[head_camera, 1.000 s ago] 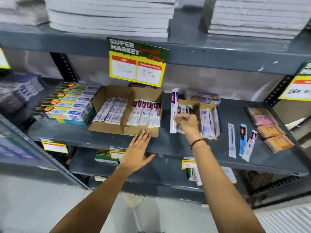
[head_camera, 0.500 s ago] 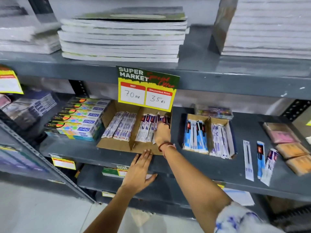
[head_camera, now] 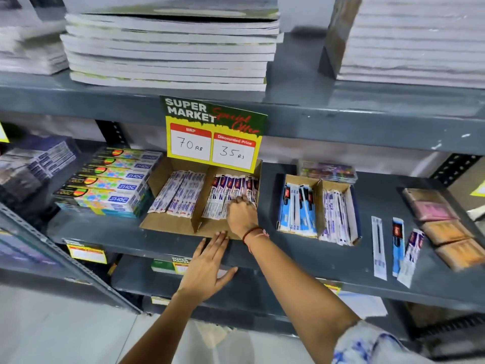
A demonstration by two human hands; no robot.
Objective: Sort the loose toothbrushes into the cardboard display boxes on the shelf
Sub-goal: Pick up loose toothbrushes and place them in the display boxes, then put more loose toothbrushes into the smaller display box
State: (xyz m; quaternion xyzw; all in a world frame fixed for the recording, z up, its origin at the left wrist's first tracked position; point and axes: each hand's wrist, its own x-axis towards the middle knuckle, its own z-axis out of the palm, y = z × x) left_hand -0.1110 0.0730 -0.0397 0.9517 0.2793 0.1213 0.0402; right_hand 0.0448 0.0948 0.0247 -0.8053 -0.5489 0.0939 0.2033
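A brown cardboard display box [head_camera: 168, 224] with two compartments stands on the grey shelf [head_camera: 301, 256], both sides filled with packed toothbrushes. My right hand [head_camera: 242, 214] reaches into its right compartment, fingers curled onto a white-purple toothbrush pack [head_camera: 223, 200] lying among the others. My left hand [head_camera: 207, 264] lies flat and spread on the shelf's front edge, just below the box. A second, smaller cardboard box [head_camera: 319, 190] to the right holds blue and white packs. Three loose toothbrushes [head_camera: 398, 245] lie on the shelf further right.
Toothpaste cartons [head_camera: 115, 179] are stacked left of the big box. A price sign [head_camera: 214, 137] hangs over the box's back. Wrapped soap bars [head_camera: 446, 227] sit at the far right. Notebook stacks [head_camera: 170, 48] fill the shelf above. A lower shelf holds more goods.
My right hand carried a toothbrush pack from the smaller box leftward into the big box's right compartment. My left hand stayed on the shelf edge. The camera moved closer and tilted up.
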